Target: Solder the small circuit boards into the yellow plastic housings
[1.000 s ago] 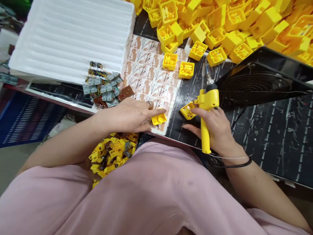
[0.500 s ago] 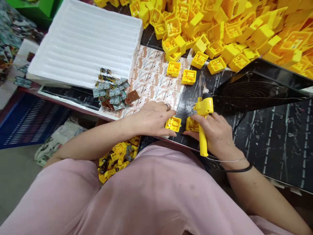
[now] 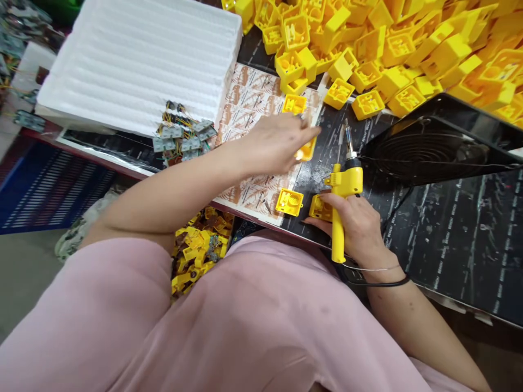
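My left hand (image 3: 280, 142) reaches over the printed sheet, its fingers closed on a small yellow plastic case (image 3: 307, 151) that they partly cover. Just beyond those fingers lies another yellow case (image 3: 295, 103). My right hand (image 3: 359, 226) is wrapped round the yellow handle of a soldering gun (image 3: 345, 182), whose metal tip points away from me. The thumb and a finger of that hand also rest at a yellow case (image 3: 321, 208) on the black mat. An open yellow case (image 3: 290, 202) sits near the table's front edge, between my hands and touched by neither.
A large heap of yellow cases (image 3: 379, 49) covers the back right. In front of it stands a black fan (image 3: 425, 144). A white foam block (image 3: 143, 60) lies at the left, with wired circuit boards (image 3: 186, 136) against it. Below the edge is a container of yellow parts (image 3: 200, 250).
My left hand has left the open case near the edge, moved farther forward and taken hold of another case, which has shifted toward me. My right hand stays on the soldering gun.
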Tool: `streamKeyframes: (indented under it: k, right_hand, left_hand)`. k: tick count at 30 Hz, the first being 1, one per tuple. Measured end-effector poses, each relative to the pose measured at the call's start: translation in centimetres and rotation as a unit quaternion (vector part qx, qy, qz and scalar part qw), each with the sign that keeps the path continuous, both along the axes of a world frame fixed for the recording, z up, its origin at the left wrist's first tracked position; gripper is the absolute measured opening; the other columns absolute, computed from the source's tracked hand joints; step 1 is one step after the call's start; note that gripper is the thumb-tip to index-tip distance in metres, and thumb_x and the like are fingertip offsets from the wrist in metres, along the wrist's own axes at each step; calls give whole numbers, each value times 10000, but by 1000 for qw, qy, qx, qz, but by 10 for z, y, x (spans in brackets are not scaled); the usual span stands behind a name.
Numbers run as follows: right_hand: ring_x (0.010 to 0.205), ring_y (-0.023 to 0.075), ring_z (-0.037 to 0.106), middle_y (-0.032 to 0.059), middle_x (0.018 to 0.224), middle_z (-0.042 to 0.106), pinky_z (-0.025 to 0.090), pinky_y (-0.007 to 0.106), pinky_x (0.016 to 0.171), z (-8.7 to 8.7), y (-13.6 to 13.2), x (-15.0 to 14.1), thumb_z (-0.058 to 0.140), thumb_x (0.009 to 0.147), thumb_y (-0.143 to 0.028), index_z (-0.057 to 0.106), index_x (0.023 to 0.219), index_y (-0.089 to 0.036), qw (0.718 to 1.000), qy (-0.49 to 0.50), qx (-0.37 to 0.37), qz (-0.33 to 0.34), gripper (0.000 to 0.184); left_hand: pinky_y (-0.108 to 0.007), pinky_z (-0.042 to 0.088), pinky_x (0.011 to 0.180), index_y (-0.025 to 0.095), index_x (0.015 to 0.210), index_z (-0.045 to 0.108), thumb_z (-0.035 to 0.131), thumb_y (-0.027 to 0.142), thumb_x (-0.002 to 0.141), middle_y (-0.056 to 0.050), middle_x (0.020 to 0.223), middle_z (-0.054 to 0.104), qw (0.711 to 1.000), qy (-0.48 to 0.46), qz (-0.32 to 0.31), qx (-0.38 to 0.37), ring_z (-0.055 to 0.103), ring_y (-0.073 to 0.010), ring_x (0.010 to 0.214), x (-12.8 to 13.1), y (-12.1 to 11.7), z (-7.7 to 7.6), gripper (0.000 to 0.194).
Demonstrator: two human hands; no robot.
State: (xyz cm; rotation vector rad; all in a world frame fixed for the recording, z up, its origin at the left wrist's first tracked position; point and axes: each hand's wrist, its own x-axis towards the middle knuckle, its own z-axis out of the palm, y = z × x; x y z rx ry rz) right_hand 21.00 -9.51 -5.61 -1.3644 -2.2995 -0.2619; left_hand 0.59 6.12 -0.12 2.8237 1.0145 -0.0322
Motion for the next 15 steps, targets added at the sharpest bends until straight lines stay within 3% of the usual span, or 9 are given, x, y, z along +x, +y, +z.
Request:
streamKeyframes:
  k: [3,6,10,15]
  right_hand:
    - [662,185,586,33,809,645,457,310,620,-1,2,2,661,926,-380,556,1153,-198,999,16,-11,28,309]
    - [694,198,611,59,892,685,480,346,710,-4,4,3,695,899,-416,573,1158,-184,998,24,-22,51,369]
    - [819,234,668,91,1015,704,478,417,928,-9,8,-2,719,881,-418,568,1209,-171,995,54,-23,79,438]
    - [870,235,683,97,1025,695,505,397,907,-7,10,-22,705,894,-419,553,1233,-156,989,84,-51,110,455]
  left_hand:
    - [-352,487,822,180,1372,559,582,312,915,-130,1140,678,991,86,-82,-60,633,-267,992,-55,-29,11,476]
    - [-360,500,917,118,1417,518,480,298,985,-174,1198,664,988,75,-107,-86,627,-269,1076,-89,-53,3,469]
    - [-394,422,1122,54,1508,369,492,362,997,-230,1436,533,992,-26,-92,-85,519,-283,1317,-103,-70,-18,609]
    - [-334,497,1013,48,1463,411,523,315,992,-202,1277,641,993,-100,-48,-48,617,-234,1151,-107,-73,-31,554]
